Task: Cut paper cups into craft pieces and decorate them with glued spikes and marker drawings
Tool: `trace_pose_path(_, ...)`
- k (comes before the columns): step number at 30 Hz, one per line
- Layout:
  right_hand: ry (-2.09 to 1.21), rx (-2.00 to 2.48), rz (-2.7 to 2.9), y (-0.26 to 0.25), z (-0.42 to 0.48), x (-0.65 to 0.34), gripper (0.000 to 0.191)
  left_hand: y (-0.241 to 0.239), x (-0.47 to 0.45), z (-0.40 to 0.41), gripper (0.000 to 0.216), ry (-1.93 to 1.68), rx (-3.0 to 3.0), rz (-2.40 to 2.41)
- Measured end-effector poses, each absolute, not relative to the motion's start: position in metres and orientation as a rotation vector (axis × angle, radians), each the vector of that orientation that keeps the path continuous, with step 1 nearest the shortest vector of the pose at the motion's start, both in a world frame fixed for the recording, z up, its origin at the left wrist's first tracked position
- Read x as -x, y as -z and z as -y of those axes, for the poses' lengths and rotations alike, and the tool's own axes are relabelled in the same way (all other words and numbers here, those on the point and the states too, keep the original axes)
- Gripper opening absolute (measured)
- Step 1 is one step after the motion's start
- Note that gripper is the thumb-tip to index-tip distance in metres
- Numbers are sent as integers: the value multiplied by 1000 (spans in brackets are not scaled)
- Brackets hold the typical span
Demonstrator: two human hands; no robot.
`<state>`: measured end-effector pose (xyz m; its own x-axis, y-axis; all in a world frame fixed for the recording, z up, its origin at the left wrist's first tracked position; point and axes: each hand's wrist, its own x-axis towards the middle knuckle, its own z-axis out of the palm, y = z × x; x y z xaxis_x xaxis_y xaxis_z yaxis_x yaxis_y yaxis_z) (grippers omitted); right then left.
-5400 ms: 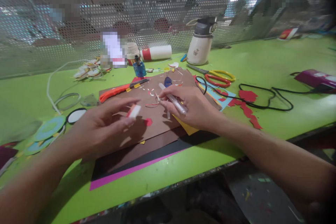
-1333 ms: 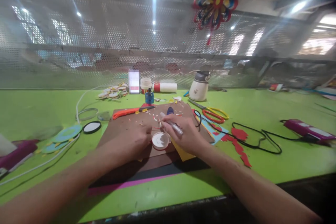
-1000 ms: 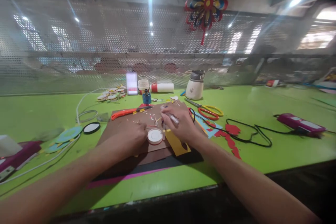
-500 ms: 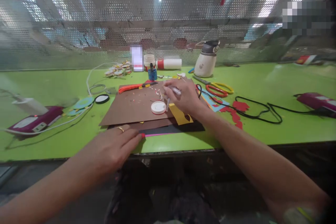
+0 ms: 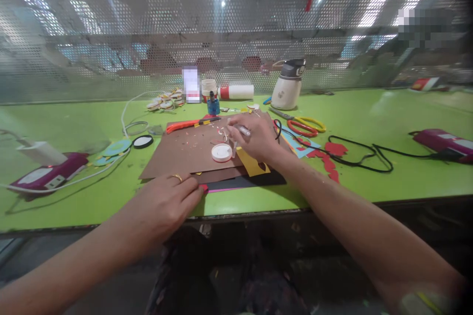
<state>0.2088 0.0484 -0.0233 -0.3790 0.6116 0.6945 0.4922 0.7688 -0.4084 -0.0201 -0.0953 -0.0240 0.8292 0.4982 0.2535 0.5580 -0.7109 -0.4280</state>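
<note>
My left hand, with a ring on one finger, is closed at the front edge of the stacked card sheets. A small red piece, perhaps paper, shows at its fingertips. Over the right part of the brown card, my right hand is closed round a pale pen-like tool. Just left of that hand lies a round white lid with a red rim. A yellow paper scrap with a cut-out sits under the right wrist. Small cut bits are scattered over the card.
Behind lie an orange cutter knife, a blue bottle and a phone. Scissors, a white flask and red paper scraps are on the right. Cords run from maroon power strips at both sides.
My left fingers have curled in more, and the red piece shows more at their tips. My right hand has barely moved, still gripping the pen-like tool. The view has shifted slightly.
</note>
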Motion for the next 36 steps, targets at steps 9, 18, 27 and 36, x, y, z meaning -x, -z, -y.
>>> trace_pose_path(9,-171,812,2067,22,-46,-209,17,30,22,87,38,91,2575,799)
trace_pose_path(18,-175,783,2071,23,-46,-207,17,24,10,108,43,366,2444,663)
trace_pose_path(27,-183,757,2076,25,-48,-205,19,29,11,108,44,407,2446,659)
trace_pose_path(36,-241,771,2061,24,-44,-205,19,30,9,96,40,380,2523,766)
